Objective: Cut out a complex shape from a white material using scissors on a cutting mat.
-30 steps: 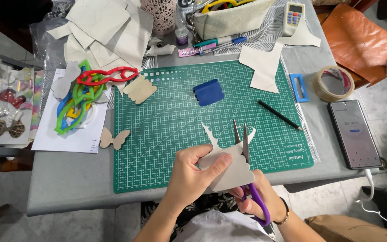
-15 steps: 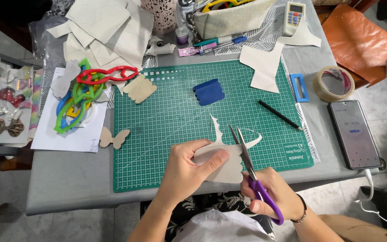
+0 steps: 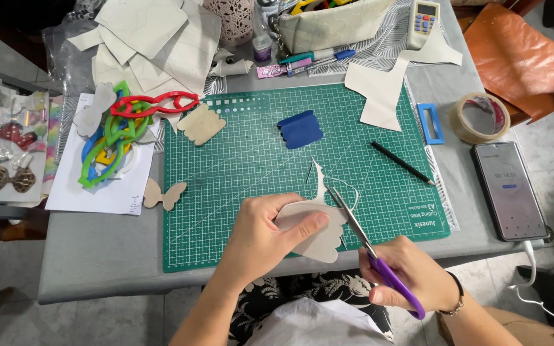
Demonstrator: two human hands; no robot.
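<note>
Beige card [image 3: 312, 229] held in the left hand [image 3: 265, 240] over the near edge of the green cutting mat [image 3: 245, 173], purple-handled scissors [image 3: 365, 243] biting into its right side.

Left hand pinches the card, thumb on top; right hand [image 3: 411, 282] is closed through the scissor loops, the blades only narrowly parted around the card. A clean cut, as I judge it, comes from turning the card into the blades with short snips and keeping the thumb off the cut line. Compared with half a second ago, the scissors lie more slanted and the card sits a little lower. Farther off lie a butterfly cut-out [image 3: 165, 194], a black pencil [image 3: 402, 163], a blue scalloped piece [image 3: 300, 129], a phone [image 3: 509, 189] and a tape roll [image 3: 479, 117].
</note>
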